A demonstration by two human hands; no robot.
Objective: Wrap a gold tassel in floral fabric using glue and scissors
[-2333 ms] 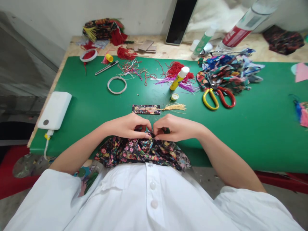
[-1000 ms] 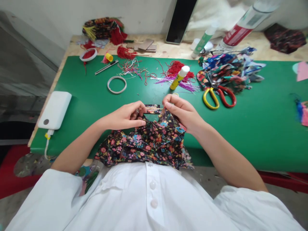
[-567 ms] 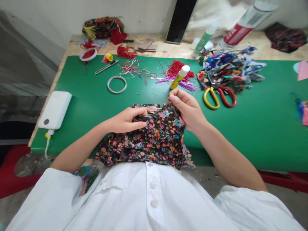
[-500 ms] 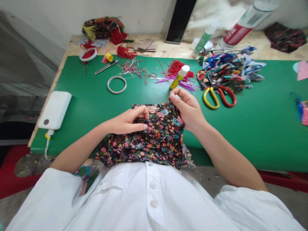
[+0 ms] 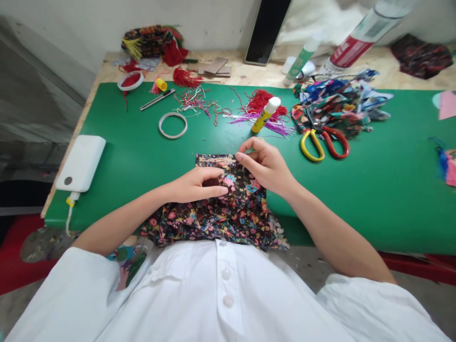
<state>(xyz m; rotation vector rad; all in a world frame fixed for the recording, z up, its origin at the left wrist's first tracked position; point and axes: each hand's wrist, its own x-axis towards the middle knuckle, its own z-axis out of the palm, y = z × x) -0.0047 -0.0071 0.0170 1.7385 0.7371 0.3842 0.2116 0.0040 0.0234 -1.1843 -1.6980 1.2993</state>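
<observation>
Dark floral cloth (image 5: 228, 216) is spreading over the near edge of the green surface (image 5: 363, 199), bunching against a white shirt (image 5: 178, 285). Left hand (image 5: 194, 186) is lying over the cloth, thumb and forefinger standing apart; remaining fingers are mostly hiding. Right hand (image 5: 270, 165) is pinching, thumb meeting forefinger, apparently on the cloth's far edge. Flat floral strip (image 5: 206, 159) with pale cords is lying just beyond, its right end meeting the right fingertips.

White power bank (image 5: 82, 163) is resting by the left edge. Farther in: scissors (image 5: 335, 142) are lying with blades reaching into fabric scraps (image 5: 342, 104). Glue stick (image 5: 262, 119) is standing just in front of red threads (image 5: 261, 100); pale ring (image 5: 160, 127) is lying to its left.

Far edge: black-screened phone (image 5: 267, 31) is leaning; red-labelled bottle (image 5: 351, 51) is standing farther right.
</observation>
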